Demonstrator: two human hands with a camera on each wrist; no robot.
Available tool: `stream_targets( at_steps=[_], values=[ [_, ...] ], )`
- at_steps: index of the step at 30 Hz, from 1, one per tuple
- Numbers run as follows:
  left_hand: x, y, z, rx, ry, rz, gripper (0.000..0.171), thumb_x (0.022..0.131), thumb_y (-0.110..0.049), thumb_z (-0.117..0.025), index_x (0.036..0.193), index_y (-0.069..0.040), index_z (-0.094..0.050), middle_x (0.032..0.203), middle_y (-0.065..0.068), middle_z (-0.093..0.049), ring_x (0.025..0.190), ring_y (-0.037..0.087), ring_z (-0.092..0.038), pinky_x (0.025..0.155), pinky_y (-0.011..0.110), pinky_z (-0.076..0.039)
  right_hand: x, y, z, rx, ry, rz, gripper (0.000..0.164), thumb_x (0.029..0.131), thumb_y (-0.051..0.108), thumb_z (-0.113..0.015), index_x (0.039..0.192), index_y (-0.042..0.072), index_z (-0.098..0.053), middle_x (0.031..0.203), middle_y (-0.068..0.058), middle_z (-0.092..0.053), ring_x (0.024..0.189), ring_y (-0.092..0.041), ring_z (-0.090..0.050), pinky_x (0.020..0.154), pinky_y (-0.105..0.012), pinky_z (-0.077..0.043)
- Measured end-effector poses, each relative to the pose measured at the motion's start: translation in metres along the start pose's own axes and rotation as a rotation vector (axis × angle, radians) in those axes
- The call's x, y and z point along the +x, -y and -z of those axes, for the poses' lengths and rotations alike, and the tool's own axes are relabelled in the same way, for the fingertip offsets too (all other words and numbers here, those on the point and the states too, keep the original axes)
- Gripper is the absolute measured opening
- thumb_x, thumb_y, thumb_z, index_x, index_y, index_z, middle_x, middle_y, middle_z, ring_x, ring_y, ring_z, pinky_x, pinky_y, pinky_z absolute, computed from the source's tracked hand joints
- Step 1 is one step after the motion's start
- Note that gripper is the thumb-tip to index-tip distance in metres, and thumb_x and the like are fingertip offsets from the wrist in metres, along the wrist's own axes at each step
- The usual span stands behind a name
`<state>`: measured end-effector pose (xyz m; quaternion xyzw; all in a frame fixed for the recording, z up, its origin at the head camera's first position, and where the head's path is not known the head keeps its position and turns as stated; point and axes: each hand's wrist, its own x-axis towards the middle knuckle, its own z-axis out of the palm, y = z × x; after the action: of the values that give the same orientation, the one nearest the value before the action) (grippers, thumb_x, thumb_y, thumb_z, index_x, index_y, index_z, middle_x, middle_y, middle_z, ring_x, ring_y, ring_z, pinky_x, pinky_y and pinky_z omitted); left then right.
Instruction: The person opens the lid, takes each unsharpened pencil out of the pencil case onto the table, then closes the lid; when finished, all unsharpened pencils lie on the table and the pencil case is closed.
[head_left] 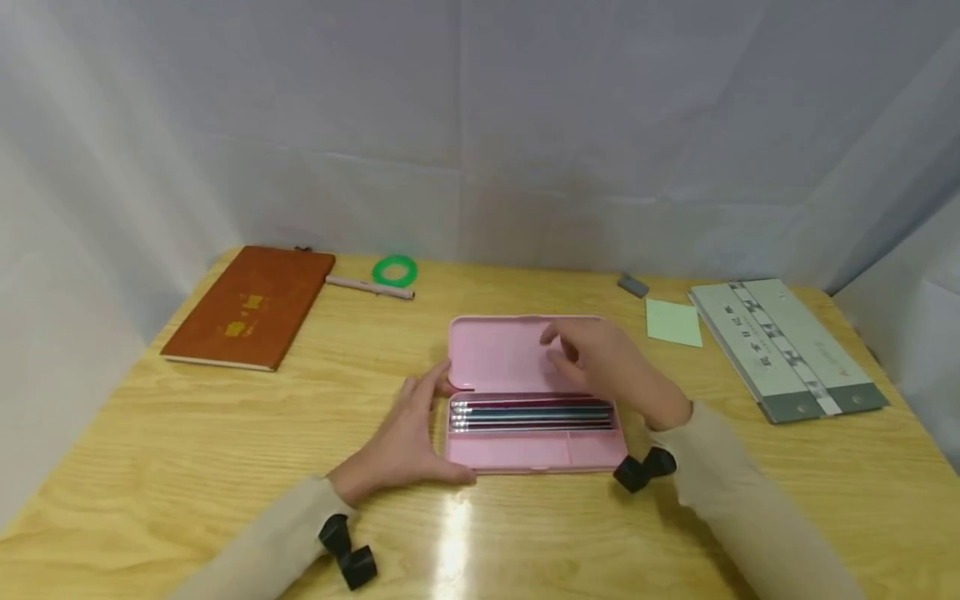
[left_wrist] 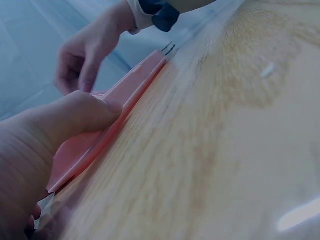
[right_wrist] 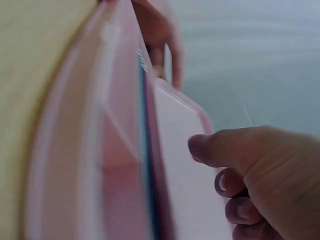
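A pale-pink, rectangular, hard pencil case with rounded corners (head_left: 510,454) lies on the light yellow wood-grain table (head_left: 225,467), in front of the person; its shallow pink lid (head_left: 491,354) is swung back on the far side; slim dark-red and teal pencils with silvery ends (head_left: 532,414) lie side by side along the rear compartment, silvery ends to the left; the front strip shows a bare pink floor, parted by a low pink divider (head_left: 568,448) nearer its right end.

The bare left hand (head_left: 405,433) spans the case's left end and grips it, thumb bent against the front edge, fingers at the rear corner; the bare right hand (head_left: 603,358) is over the lid's right part, fingers loosely bent, thumb apart from the forefinger, holding nothing; whether it touches the lid cannot be told.

The right hand hides much of the lid's right side; the left fingertips are partly hidden at the rear corner; the left wrist view hides the pencils; the right wrist view is blurred and cuts off the case's near end.
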<state>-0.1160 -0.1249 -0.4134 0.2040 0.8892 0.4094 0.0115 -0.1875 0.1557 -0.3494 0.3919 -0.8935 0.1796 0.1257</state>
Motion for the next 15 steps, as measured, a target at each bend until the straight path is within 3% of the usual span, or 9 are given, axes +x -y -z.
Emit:
stream_targets(
  at_steps=[2,5,15],
  values=[
    [0.001,0.0,0.001,0.01,-0.001,-0.006,0.138,0.041,-0.044,-0.092,0.153,-0.013,-0.018,0.124,-0.002,-0.051,0.107,0.014,-0.041,0.095,0.043,-0.041,-0.011,0.009,-0.003,0.051,0.123,0.005,0.01,0.085,0.014,-0.07,0.094,0.01,-0.068,0.065,0.007,-0.053,0.057,-0.003,-0.042,0.054,-0.021,-0.039],
    [0.002,0.0,0.002,0.02,0.009,-0.006,0.137,0.042,-0.044,-0.092,0.153,-0.014,-0.017,0.125,-0.001,-0.05,0.108,0.014,-0.041,0.096,0.042,-0.041,-0.022,0.014,-0.009,0.108,0.261,-0.059,0.007,0.086,0.016,-0.07,0.09,0.011,-0.07,0.063,0.009,-0.055,0.054,0.001,-0.04,0.053,-0.017,-0.038],
    [0.006,-0.002,0.004,0.036,0.004,-0.04,0.135,0.043,-0.039,-0.091,0.153,-0.012,-0.017,0.122,0.0,-0.05,0.103,0.014,-0.04,0.091,0.04,-0.042,-0.023,0.018,-0.016,0.101,0.305,-0.108,0.012,0.085,0.019,-0.072,0.081,0.012,-0.063,0.062,0.009,-0.054,0.053,0.001,-0.043,0.051,-0.017,-0.037]
  ],
)
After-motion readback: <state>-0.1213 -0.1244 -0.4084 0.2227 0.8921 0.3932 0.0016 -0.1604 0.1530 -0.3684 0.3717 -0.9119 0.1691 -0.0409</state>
